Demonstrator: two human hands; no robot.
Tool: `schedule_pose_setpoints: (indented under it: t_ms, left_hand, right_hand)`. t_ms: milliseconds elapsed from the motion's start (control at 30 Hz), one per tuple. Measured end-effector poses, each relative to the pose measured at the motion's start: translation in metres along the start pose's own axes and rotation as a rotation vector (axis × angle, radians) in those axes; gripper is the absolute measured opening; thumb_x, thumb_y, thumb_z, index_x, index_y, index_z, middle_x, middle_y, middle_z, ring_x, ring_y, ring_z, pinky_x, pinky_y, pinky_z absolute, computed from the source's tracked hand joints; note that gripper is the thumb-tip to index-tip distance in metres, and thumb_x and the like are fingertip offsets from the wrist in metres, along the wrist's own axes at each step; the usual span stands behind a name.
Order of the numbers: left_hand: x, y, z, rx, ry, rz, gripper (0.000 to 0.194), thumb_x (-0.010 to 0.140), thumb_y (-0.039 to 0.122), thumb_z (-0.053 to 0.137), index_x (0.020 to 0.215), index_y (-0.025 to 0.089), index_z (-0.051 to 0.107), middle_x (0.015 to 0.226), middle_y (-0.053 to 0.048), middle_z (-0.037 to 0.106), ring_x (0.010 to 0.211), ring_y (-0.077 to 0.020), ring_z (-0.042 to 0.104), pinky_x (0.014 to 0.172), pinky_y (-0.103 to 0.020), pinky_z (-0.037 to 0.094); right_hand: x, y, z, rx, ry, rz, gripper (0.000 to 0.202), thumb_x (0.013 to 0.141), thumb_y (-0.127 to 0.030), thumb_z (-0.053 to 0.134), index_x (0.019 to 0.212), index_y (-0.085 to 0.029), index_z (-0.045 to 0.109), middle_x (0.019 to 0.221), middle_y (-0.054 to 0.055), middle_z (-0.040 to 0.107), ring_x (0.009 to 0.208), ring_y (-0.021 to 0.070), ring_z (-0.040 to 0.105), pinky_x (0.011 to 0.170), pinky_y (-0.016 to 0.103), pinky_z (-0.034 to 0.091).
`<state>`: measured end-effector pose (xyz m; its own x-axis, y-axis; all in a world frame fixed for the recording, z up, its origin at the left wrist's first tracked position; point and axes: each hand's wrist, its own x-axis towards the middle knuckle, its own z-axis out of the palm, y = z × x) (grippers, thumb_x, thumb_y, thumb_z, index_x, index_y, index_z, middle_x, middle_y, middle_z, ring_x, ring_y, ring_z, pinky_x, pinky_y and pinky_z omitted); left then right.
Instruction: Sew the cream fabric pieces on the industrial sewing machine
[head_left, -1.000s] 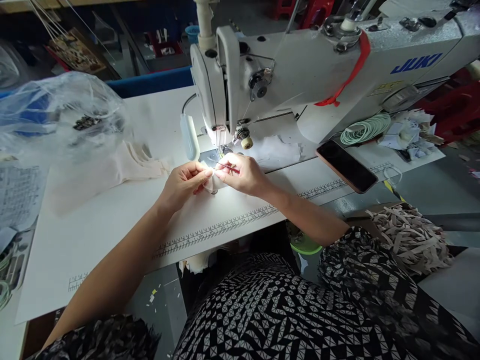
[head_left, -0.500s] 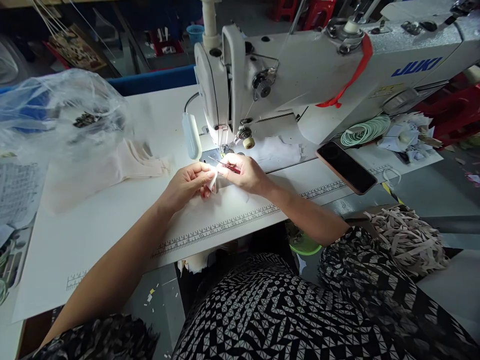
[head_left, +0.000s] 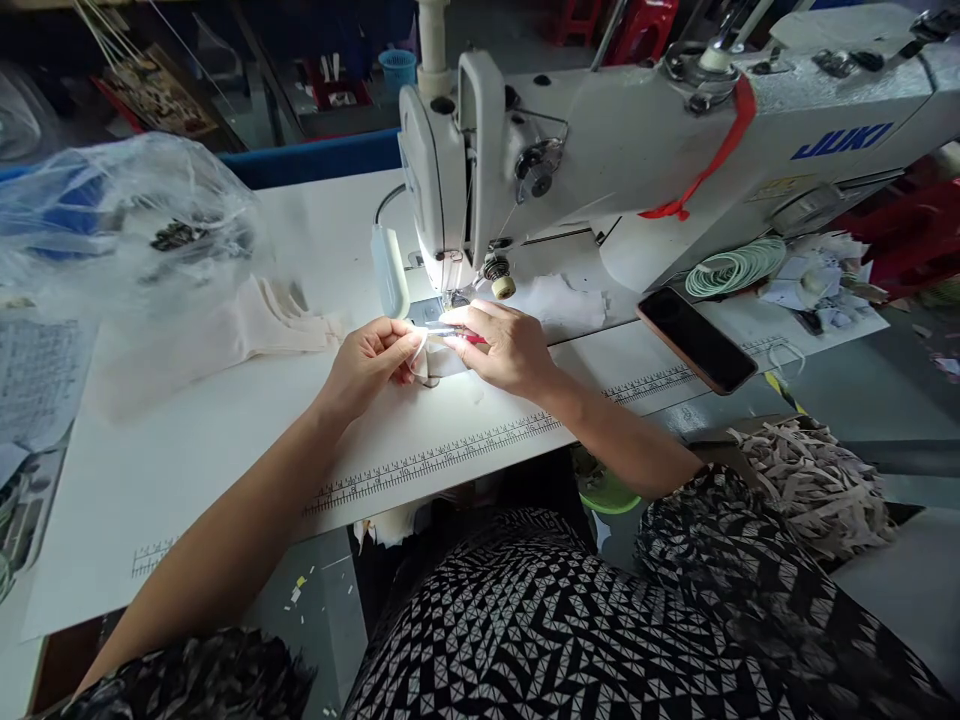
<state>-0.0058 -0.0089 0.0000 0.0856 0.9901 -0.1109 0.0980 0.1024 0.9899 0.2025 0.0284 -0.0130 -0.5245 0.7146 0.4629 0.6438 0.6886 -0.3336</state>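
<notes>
Pale fabric piece sits just below the needle area, at six o'clock from the sewing machine needle; the left hand has thumb and forefinger clamped on it; the right hand has its fingers closed round a slim red-handled tool, whether snips or tweezers I cannot tell. The right fingertips have just come away from the cloth, and the tool, angled upward a moment ago, now lies nearly level towards it; this seems to bring its tips into working position. At two o'clock from the hands, blue lettering reads JUKI; at nine o'clock, a written sheet is illegible; the printed ruler at six o'clock has figures too small to read surely.
</notes>
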Motion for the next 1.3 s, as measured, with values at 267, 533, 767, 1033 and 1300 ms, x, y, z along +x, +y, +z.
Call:
schedule_pose_setpoints:
  t_ms: [267, 533, 767, 1033, 1300]
  left_hand:
    - [-0.0003, 0.0003, 0.0008, -0.023, 0.036, -0.027, 0.023, 0.076, 0.037, 0.078, 0.075, 0.018, 0.066, 0.058, 0.002, 0.058, 0.048, -0.0087, 0.051, 0.048, -0.022, 0.046]
    - [-0.0002, 0.0032, 0.0001, -0.051, 0.010, -0.074, 0.027, 0.077, 0.038, 0.077, 0.068, 0.019, 0.061, 0.058, 0.002, 0.058, 0.048, -0.0080, 0.050, 0.047, -0.021, 0.043]
    - [0.0002, 0.0020, -0.0001, -0.051, -0.002, -0.053, 0.025, 0.076, 0.038, 0.077, 0.069, 0.019, 0.063, 0.059, 0.001, 0.059, 0.049, -0.0087, 0.050, 0.048, -0.022, 0.044]
    - [-0.0006, -0.0003, -0.0029, -0.022, -0.010, -0.026, 0.025, 0.078, 0.039, 0.077, 0.070, 0.018, 0.066, 0.061, 0.000, 0.061, 0.053, -0.0097, 0.053, 0.052, -0.023, 0.046]
    - [-0.0009, 0.0021, -0.0011, -0.048, -0.006, -0.026, 0.026, 0.075, 0.036, 0.078, 0.064, 0.018, 0.063, 0.059, 0.000, 0.059, 0.052, -0.0092, 0.050, 0.050, -0.023, 0.044]
  right_hand:
    - [0.0009, 0.0010, 0.0038, -0.109, 0.044, -0.092, 0.020, 0.101, -0.029, 0.059, 0.106, -0.022, 0.077, 0.085, 0.003, 0.069, 0.081, 0.0197, 0.059, 0.073, 0.031, 0.042]
    - [0.0005, 0.0009, 0.0038, -0.136, 0.054, -0.121, 0.024, 0.104, -0.030, 0.054, 0.105, -0.022, 0.076, 0.086, 0.004, 0.069, 0.082, 0.0211, 0.059, 0.074, 0.034, 0.040]
    - [0.0015, -0.0013, 0.0011, -0.087, -0.021, -0.065, 0.025, 0.103, -0.031, 0.054, 0.108, -0.021, 0.075, 0.089, 0.007, 0.070, 0.085, 0.0230, 0.059, 0.076, 0.035, 0.040]
    - [0.0001, -0.0019, 0.0024, -0.040, -0.026, -0.045, 0.025, 0.101, -0.028, 0.054, 0.109, -0.020, 0.076, 0.088, 0.006, 0.070, 0.084, 0.0221, 0.058, 0.076, 0.034, 0.041]
    - [0.0000, -0.0010, 0.0026, -0.026, -0.030, -0.058, 0.026, 0.100, -0.027, 0.053, 0.109, -0.020, 0.076, 0.087, 0.006, 0.070, 0.082, 0.0214, 0.058, 0.075, 0.034, 0.041]
